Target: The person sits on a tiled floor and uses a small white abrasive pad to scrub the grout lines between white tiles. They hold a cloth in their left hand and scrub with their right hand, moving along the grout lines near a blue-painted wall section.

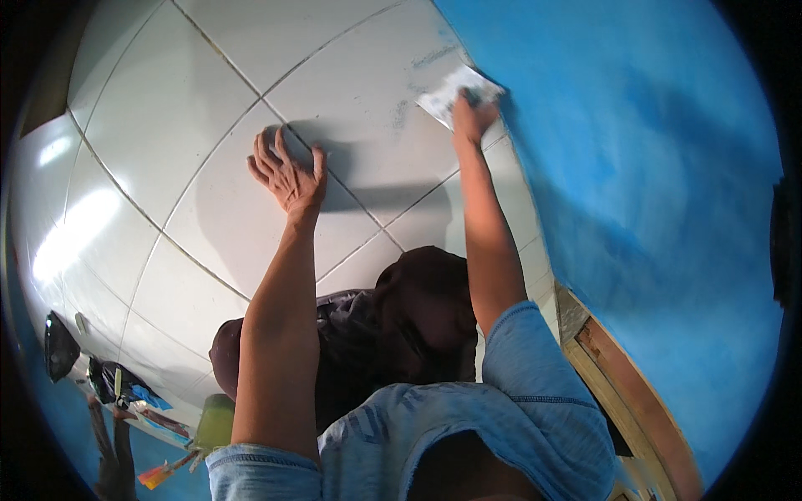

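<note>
My left hand (288,175) leans on the pale floor tiles (225,125), its fingers spread and slightly bent, holding nothing. Up by the foot of the blue wall (635,167), my right hand (474,118) grips a flat white sheet (444,98) and presses it to the floor. Whether the sheet is paper or thin cloth I cannot tell. The fingers there are partly blurred. Dark grey smudges (434,57) mark the tile beside the sheet.
My bent knees in dark trousers (422,301) are below my hands. A wooden frame (622,392) stands along the wall at lower right. At lower left are a green container (215,426), a brush with an orange-red end (154,476) and a black plastic bag (113,380).
</note>
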A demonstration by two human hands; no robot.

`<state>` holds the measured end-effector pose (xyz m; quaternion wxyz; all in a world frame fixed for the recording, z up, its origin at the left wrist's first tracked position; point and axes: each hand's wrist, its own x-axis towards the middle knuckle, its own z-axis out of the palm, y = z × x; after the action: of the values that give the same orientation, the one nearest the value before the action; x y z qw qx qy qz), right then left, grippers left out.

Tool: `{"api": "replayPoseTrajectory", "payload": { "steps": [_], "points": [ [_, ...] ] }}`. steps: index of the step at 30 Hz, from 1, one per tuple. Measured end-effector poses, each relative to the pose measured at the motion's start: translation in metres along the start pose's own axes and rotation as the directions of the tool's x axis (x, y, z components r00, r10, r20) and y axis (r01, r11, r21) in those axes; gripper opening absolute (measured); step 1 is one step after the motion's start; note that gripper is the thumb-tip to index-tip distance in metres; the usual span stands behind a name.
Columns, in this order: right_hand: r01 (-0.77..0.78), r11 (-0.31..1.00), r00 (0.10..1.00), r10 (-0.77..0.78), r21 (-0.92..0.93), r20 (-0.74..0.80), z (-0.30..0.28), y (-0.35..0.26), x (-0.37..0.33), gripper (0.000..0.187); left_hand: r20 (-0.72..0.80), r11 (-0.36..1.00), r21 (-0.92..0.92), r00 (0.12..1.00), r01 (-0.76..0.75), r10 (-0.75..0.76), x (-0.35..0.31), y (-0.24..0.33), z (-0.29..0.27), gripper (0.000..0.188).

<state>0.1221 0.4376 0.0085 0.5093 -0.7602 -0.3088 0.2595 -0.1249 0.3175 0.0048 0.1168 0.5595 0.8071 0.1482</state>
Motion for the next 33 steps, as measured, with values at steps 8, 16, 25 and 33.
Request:
{"api": "replayPoseTrajectory", "payload": {
  "steps": [8, 16, 25, 33],
  "points": [
    [0.477, 0.866, 0.849, -0.408, -0.152, 0.337, 0.034, -0.033, -0.001, 0.032, -0.016, 1.0, -0.013, 1.0, 0.016, -0.016, 0.005, 0.0, 0.002, 0.066],
    [0.805, 0.401, 0.574, -0.342, -0.436, 0.744, -0.148, -0.042, -0.039, 0.044, 0.018, 1.0, 0.005, 1.0, 0.017, -0.018, 0.004, 0.003, 0.0, 0.068],
    [0.878, 0.458, 0.344, -0.4, -0.14, 0.849, -0.026, -0.025, 0.024, 0.066, 0.017, 1.0, 0.0, 1.0, 0.012, -0.012, 0.008, 0.008, 0.002, 0.066],
    [0.941, 0.295, 0.217, -0.15, -0.165, 0.965, -0.112, -0.025, 0.017, 0.067, -0.002, 0.999, -0.029, 0.999, 0.046, -0.046, 0.005, 0.003, 0.002, 0.065]
  ]
}}
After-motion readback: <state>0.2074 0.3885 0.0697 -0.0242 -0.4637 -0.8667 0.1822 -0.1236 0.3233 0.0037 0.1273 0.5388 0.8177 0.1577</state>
